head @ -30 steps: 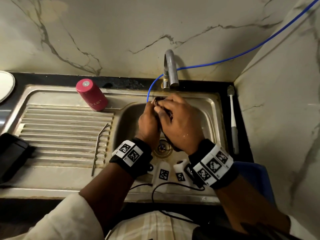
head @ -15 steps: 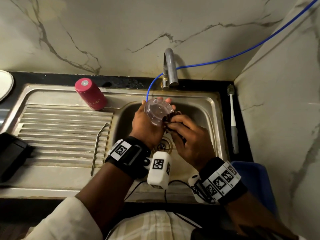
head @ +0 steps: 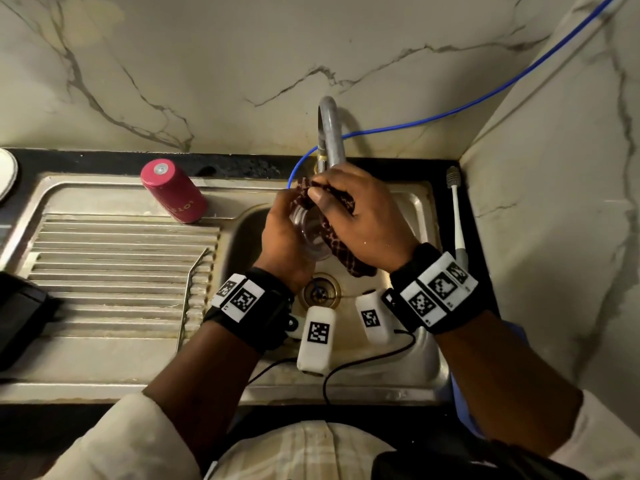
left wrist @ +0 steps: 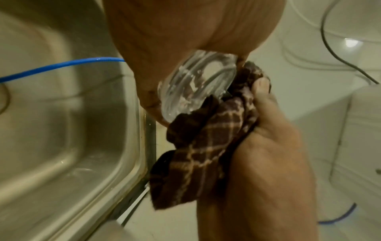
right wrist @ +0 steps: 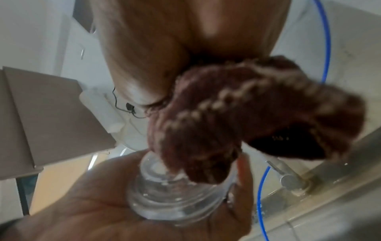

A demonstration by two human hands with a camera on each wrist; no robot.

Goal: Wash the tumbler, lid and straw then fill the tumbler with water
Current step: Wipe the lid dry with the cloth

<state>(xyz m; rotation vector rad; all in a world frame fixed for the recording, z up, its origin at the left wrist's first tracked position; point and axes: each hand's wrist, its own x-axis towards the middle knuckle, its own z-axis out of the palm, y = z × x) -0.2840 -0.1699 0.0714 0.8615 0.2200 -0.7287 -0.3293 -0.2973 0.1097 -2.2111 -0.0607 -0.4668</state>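
Stainless steel sink basin (head: 420,358): holds no loose items; a round drain (head: 322,292) shows at its floor, and a thin blue hose (head: 450,114) runs down into it beside the grey curved tap (head: 329,133).

Clear round plastic lid (head: 306,233): held above the basin, gripped at its rim by the left hand (head: 282,237).

Dark brown checked cloth (head: 341,233): bunched in the right hand (head: 363,216), pressed against the lid.

Wrist views only: the lid's ridged hollow face (left wrist: 195,88) with water drops, and cloth pushed into it (right wrist: 206,154).

Pink cylindrical tumbler (head: 173,192): upside down on the draining surface left of the basin, base uppermost, long axis upright.

Bent metal straw (head: 188,296): lies across the ribs, long axis running near to far.

White long-handled brush (head: 457,216): right of the sink.
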